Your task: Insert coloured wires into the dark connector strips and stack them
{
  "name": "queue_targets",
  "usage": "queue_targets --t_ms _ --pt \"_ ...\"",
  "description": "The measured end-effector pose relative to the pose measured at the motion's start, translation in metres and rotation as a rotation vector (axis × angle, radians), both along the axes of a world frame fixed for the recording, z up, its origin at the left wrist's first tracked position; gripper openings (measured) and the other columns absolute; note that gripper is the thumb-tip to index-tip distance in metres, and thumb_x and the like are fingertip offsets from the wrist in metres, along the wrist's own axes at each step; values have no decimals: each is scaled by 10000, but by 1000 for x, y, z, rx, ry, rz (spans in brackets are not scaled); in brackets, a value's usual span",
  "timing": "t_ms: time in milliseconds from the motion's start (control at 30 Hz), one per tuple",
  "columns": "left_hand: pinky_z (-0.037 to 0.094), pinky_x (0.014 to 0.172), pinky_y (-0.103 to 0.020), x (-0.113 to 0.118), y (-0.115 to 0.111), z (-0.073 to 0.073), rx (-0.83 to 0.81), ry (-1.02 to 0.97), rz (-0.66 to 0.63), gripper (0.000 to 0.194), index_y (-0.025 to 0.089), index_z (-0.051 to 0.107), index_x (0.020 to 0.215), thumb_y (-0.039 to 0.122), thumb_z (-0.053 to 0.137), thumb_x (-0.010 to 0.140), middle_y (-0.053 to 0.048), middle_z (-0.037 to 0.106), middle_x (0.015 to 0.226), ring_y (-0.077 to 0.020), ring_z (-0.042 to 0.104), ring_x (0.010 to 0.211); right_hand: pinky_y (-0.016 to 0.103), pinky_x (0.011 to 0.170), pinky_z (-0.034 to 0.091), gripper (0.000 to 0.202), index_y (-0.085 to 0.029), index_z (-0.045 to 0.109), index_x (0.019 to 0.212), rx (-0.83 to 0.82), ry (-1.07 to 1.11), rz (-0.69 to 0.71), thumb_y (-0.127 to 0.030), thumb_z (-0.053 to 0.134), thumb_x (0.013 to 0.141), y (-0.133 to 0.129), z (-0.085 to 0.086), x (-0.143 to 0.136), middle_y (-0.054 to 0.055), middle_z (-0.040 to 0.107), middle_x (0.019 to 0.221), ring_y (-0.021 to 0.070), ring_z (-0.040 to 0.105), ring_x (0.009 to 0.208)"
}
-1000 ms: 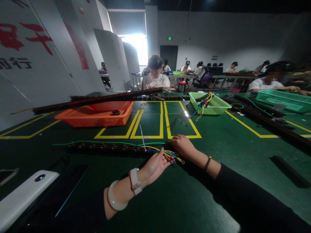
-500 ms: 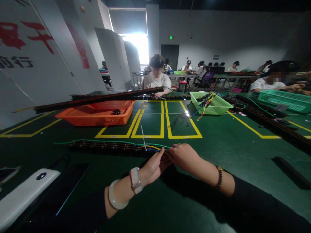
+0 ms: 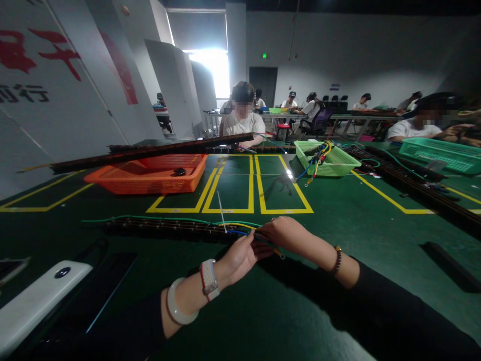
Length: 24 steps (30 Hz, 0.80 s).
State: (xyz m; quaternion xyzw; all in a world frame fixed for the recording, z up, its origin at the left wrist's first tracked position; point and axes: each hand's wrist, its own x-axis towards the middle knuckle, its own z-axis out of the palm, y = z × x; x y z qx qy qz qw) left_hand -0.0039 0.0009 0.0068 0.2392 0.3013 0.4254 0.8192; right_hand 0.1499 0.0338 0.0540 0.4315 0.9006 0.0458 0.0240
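My left hand [image 3: 242,256] is closed around the wires at the right end of a long dark strip [image 3: 161,226] lying on the green table. My right hand [image 3: 287,231] pinches the same bundle from above, its fingertips close to my left fingers. Yellow [image 3: 235,225], blue [image 3: 237,232] and green [image 3: 139,218] wires run along the strip into my grip. A wire end with a ring terminal [image 3: 281,256] sticks out to the right below my right hand. One white cable tie [image 3: 222,213] stands up from the strip, left of my hands.
An orange basket [image 3: 146,184] stands at the far left, with another long strip [image 3: 158,150] across it. A light green basket [image 3: 330,169] holds wires with terminals. A white power bank-like device [image 3: 48,301] lies near left, a black bar [image 3: 449,265] at right. A co-worker [image 3: 242,115] sits opposite.
My right hand has shifted slightly, its fingers spread further along the wires. A wire end with a ring terminal now shows below it. My left hand stays nearly in place.
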Motion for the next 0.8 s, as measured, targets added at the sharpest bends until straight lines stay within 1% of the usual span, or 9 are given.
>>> queue_targets --t_ms 167,267,400,467,533,567,633,733,800 --pt "445 920 -374 -1 2 -3 -31 24 -24 226 108 609 911 274 455 912 -122 673 896 -199 642 868 229 476 276 177 -196 699 852 -56 28 36 -196 525 886 8 -8 4 43 696 746 128 585 565" --pt "457 903 -373 0 3 -3 -40 28 -16 246 107 612 899 276 434 920 -126 674 894 -200 646 867 234 480 278 211 -182 693 843 -35 53 -9 -224 496 905 8 -7 6 51 683 740 125 577 571" --pt "470 886 -373 1 1 -1 -35 12 10 247 129 625 876 253 417 926 -106 682 895 -194 650 857 231 524 323 210 -175 665 852 47 137 -120 -264 485 915 -3 7 5 58 667 753 138 593 630" --pt "472 888 -364 1 1 -1 -41 -3 21 234 141 629 839 240 433 921 -82 681 851 -180 649 834 234 532 340 232 -173 651 868 41 142 -143 -345 502 912 -12 15 2 68 666 762 154 605 647" --pt "473 884 -349 1 2 -2 -44 -25 14 223 143 631 809 242 460 912 -63 675 806 -163 643 795 239 530 356 263 -169 643 889 -1 105 -136 -408 533 888 -22 21 -1 76 664 754 175 621 653" --pt "475 878 -340 1 2 -3 -43 -32 8 215 143 633 808 249 474 907 -58 673 797 -154 638 775 242 531 367 252 -167 641 911 -23 76 -121 -400 549 878 -27 22 -3 81 666 756 186 632 661" --pt "476 870 -324 1 3 -5 -43 -36 4 199 143 638 825 258 493 900 -57 676 816 -143 632 756 244 540 390 193 -161 632 976 -48 24 -96 -301 558 867 -33 20 -6 94 675 784 201 653 685" --pt "463 907 -329 1 4 -7 -56 -46 6 193 143 640 856 250 487 904 -78 687 908 -155 643 833 249 561 428 211 -146 609 1033 -39 -16 -98 -140 508 848 -36 12 -8 111 682 830 215 673 717" --pt "451 941 -350 1 5 -7 -56 -61 6 192 143 641 870 246 482 905 -89 690 943 -174 646 896 261 573 452 234 -138 602 1038 -29 -27 -108 -99 483 839 -35 7 -8 117 683 851 228 678 735"
